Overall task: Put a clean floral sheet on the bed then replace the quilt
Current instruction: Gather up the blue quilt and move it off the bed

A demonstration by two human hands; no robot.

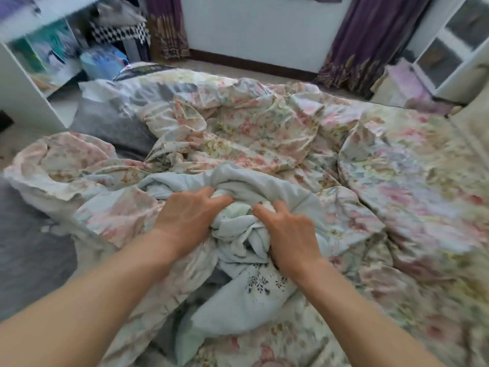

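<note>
Head view: left hand (189, 217) and right hand (287, 234) both clutch a bunched pale blue cloth (246, 284) lying on the rumpled floral sheet (251, 128) heaped across the bed. Sheet not yet spread. Likely next: lift the bundle clear, then flatten the sheet.
</note>
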